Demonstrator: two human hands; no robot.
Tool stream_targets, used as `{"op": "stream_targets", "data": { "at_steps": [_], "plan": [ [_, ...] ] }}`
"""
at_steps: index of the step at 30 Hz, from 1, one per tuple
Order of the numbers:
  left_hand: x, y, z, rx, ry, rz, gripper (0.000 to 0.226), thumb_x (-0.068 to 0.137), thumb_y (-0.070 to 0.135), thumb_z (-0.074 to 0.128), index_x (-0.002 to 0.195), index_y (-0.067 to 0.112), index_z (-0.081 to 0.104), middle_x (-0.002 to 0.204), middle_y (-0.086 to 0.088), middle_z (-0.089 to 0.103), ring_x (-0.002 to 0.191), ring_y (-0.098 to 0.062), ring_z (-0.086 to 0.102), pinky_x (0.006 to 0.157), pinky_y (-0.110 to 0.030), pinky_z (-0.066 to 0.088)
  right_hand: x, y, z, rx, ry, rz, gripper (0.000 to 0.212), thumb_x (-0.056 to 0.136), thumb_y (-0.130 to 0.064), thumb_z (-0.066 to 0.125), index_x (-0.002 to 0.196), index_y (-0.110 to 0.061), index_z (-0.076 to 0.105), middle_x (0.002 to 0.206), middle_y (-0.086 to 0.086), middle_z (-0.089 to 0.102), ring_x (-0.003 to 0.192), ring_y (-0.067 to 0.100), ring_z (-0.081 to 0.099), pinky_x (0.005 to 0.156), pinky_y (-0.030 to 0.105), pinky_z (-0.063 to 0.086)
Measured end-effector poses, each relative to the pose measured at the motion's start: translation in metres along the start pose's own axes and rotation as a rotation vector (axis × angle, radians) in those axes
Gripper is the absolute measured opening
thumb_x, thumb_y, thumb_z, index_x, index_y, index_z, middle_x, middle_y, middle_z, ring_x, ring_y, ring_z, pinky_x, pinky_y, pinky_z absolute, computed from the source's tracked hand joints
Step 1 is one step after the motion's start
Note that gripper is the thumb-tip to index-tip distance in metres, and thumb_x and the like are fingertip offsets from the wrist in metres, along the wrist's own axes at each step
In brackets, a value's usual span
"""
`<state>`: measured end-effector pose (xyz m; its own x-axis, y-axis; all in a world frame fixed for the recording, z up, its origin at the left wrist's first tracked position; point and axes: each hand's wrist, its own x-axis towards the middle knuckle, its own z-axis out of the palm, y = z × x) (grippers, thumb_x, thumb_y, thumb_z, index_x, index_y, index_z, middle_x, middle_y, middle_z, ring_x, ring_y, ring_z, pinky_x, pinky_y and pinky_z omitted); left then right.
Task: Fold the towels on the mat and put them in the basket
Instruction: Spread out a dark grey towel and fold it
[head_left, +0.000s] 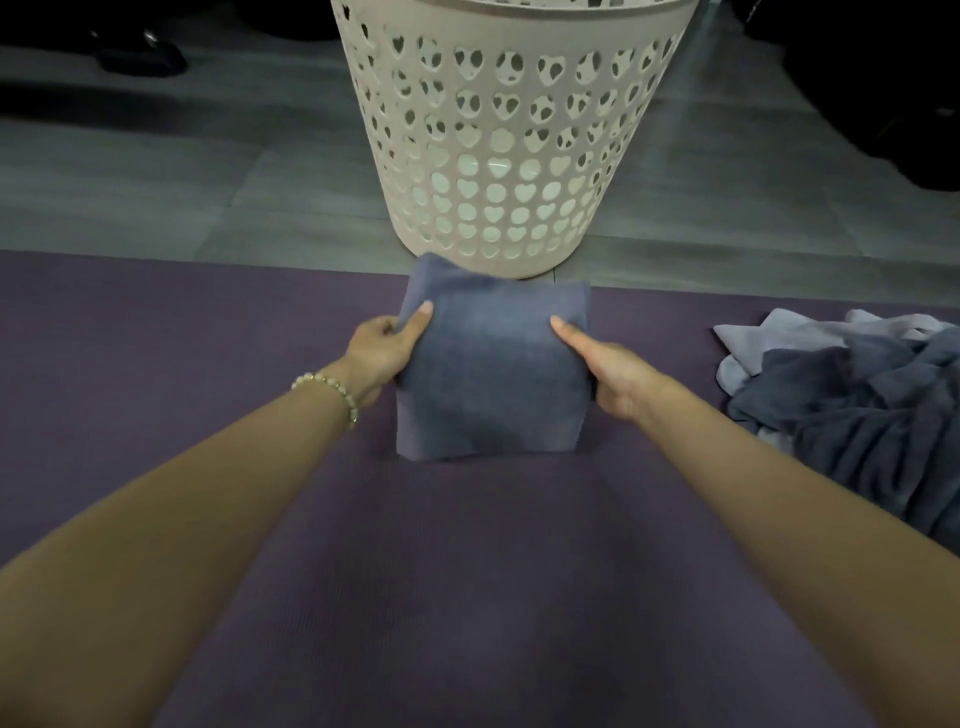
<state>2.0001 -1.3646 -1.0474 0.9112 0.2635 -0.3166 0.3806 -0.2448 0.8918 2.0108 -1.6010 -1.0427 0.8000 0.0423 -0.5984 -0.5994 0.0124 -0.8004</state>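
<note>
Forearms (208, 519) out over the purple mat (467, 597), left hand (382, 353) and right hand (618, 379) clamp the towel (488, 374) between them, thumbs on top, a neat blue-grey folded square.

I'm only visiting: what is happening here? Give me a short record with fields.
Held item: folded blue-grey cloth towel, square
Left hand: grips the towel's left edge, thumb on top
Right hand: grips its right edge, thumb on top
Basket: cream plastic basket with heart-shaped holes, upright on the floor beyond the towel
Surface: purple mat
Not yet folded: heap of blue and pale grey towels at the mat's right
</note>
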Motion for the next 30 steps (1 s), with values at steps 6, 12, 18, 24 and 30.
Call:
{"op": "stream_targets", "data": {
  "at_steps": [6,12,18,24,30],
  "plan": [
    [-0.028,-0.015,-0.011,-0.009,-0.083,0.074,0.034,0.091,0.042,0.056,0.092,0.01,0.064,0.091,0.0,0.064,0.078,-0.006,0.057,0.059,-0.006,0.046,-0.019,0.019,-0.002,-0.076,0.069,-0.2,0.029,0.083,-0.039,0.068,0.1,-0.016,0.068,0.102,-0.001,0.071,0.087,0.007,0.066,0.076,0.018,0.053],
    [-0.105,-0.095,-0.005,0.032,-0.362,-0.205,0.039,0.089,0.048,0.054,0.099,0.014,0.069,0.093,0.004,0.072,0.085,-0.007,0.067,0.062,-0.008,0.048,-0.072,0.118,-0.033,-0.142,0.056,-0.068,0.024,0.086,-0.033,0.065,0.097,-0.012,0.071,0.09,-0.005,0.074,0.077,0.002,0.069,0.062,0.012,0.052],
    [-0.142,-0.109,-0.008,0.164,-0.493,-0.239,0.031,0.091,0.046,0.053,0.076,0.021,0.063,0.065,0.019,0.066,0.069,0.003,0.065,0.053,-0.004,0.042,-0.103,0.144,-0.042,-0.266,-0.043,0.023,0.06,0.069,-0.063,0.067,0.098,-0.011,0.072,0.088,-0.004,0.076,0.08,0.005,0.071,0.059,0.012,0.049],
    [-0.136,-0.103,0.008,0.349,-0.305,-0.105,0.051,0.081,0.067,0.051,0.101,0.021,0.057,0.092,0.008,0.066,0.089,-0.013,0.063,0.077,-0.024,0.048,-0.1,0.143,-0.033,-0.325,0.007,-0.099,0.037,0.086,-0.045,0.061,0.116,-0.024,0.06,0.106,-0.013,0.068,0.095,-0.001,0.064,0.071,0.011,0.048],
    [-0.139,-0.1,0.02,0.109,-0.217,0.082,0.024,0.09,0.038,0.059,0.095,0.015,0.055,0.087,0.004,0.066,0.083,-0.011,0.062,0.074,-0.021,0.048,-0.096,0.147,-0.032,-0.233,0.071,-0.2,0.017,0.09,-0.03,0.062,0.106,-0.023,0.063,0.101,-0.011,0.069,0.085,-0.007,0.064,0.067,0.004,0.047]
  ]
}}
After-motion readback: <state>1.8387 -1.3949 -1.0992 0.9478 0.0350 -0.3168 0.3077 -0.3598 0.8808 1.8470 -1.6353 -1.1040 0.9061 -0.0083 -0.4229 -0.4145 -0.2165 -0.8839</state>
